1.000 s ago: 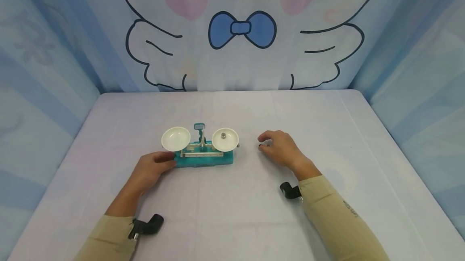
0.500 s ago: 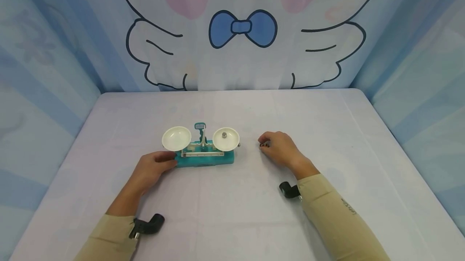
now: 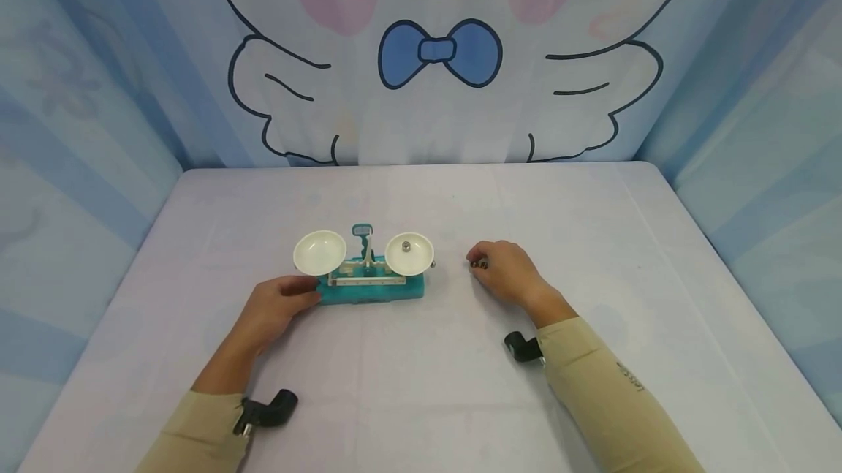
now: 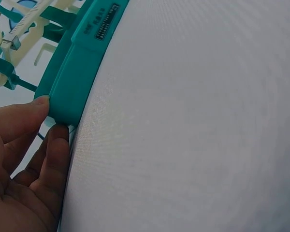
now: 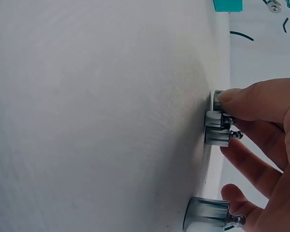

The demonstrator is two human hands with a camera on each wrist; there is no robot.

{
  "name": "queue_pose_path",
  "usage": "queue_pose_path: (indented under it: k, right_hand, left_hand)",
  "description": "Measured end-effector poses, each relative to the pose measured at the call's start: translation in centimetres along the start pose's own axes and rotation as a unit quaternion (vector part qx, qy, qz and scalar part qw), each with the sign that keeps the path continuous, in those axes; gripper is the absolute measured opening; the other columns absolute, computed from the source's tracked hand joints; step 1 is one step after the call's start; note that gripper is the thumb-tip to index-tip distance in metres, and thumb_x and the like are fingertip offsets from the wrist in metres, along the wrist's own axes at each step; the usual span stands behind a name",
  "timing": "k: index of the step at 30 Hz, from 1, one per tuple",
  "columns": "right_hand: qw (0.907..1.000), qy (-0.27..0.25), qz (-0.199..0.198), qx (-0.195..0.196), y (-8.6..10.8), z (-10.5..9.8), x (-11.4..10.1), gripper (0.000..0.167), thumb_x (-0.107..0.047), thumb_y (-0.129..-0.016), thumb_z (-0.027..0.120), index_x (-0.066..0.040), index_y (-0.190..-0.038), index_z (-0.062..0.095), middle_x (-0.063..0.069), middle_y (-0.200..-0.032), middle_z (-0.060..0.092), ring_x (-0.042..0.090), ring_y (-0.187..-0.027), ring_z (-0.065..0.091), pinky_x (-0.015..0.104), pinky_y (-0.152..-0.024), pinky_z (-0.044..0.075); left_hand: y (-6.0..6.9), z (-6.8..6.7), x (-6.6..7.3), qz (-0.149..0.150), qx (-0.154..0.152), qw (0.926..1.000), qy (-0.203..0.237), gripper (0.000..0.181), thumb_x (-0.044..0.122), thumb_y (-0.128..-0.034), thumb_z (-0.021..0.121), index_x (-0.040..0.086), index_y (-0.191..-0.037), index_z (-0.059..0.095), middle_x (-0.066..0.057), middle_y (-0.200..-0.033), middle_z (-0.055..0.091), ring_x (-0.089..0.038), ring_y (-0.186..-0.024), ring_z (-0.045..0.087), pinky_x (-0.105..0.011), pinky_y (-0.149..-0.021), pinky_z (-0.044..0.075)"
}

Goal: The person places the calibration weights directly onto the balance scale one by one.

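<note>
A teal balance scale (image 3: 371,292) with two white pans stands on the table. My left hand (image 3: 271,311) holds the left end of its base, with the thumb (image 4: 24,116) on the front edge and fingers curled behind. One small metal weight (image 3: 406,246) sits in the right pan; the left pan (image 3: 319,252) has nothing in it. To the right of the scale, my right hand (image 3: 509,272) pinches a metal weight (image 5: 217,100), partly hidden by the thumb. Two similar weights (image 5: 216,136) stand right beside it. A larger knobbed weight (image 5: 206,214) stands near the lower fingers.
A pale cloth covers the table (image 3: 421,400). Behind it hangs a curtain (image 3: 434,115) with a cartoon print and a blue bow tie. More blue and white curtains (image 3: 776,166) close off both sides. A black wrist camera (image 3: 522,346) sticks out from each sleeve.
My right thumb and fingers have drawn together around the weight, and more of the neighbouring weights shows. The left hand and the scale have stayed in place.
</note>
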State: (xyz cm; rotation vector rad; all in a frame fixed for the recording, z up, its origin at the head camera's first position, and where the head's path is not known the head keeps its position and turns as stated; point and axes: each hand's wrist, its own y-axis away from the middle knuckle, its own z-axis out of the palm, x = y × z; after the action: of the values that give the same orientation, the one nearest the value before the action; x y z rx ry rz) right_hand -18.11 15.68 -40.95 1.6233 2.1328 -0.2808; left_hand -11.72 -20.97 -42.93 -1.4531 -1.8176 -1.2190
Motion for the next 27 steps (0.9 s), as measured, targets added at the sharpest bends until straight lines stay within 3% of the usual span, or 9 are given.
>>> queue_pose_path:
  k: [9, 16, 27]
  right_hand:
    - [0.9995, -0.022, -0.005, 0.022, 0.4, -0.4, -0.5, 0.023, -0.011, -0.095, 0.066, -0.007, -0.118, 0.07, 0.009, -0.12, 0.07, 0.03, -0.12, 0.059, 0.049, -0.105, 0.043]
    - [0.9948, -0.046, -0.051, 0.075, 0.6, -0.8, -1.2, 0.023, -0.005, -0.094, 0.065, -0.003, -0.116, 0.069, 0.011, -0.116, 0.071, 0.028, -0.111, 0.064, 0.046, -0.098, 0.05]
    - [0.9879, -0.073, -0.094, 0.1, 1.1, -1.3, -2.5, 0.024, -0.004, -0.095, 0.064, -0.001, -0.118, 0.068, 0.01, -0.113, 0.07, 0.025, -0.104, 0.064, 0.042, -0.092, 0.053]
  left_hand:
    - [0.1, 0.0, 0.2, -0.002, -0.002, 1.0, -0.003, 0.05, 0.023, -0.0971, 0.063, -0.003, -0.139, 0.055, -0.022, -0.141, 0.054, -0.038, -0.134, 0.044, -0.054, -0.109, 0.037]
    - [0.2, 0.0, 0.2, 0.002, -0.002, 1.0, -0.002, 0.049, 0.022, -0.0973, 0.062, -0.003, -0.139, 0.055, -0.023, -0.141, 0.054, -0.038, -0.133, 0.045, -0.054, -0.109, 0.037]
    - [0.2, 0.0, 0.2, 0.0, -0.002, 1.0, 0.002, 0.049, 0.023, -0.0974, 0.063, -0.003, -0.139, 0.055, -0.023, -0.141, 0.054, -0.038, -0.134, 0.044, -0.053, -0.109, 0.038]
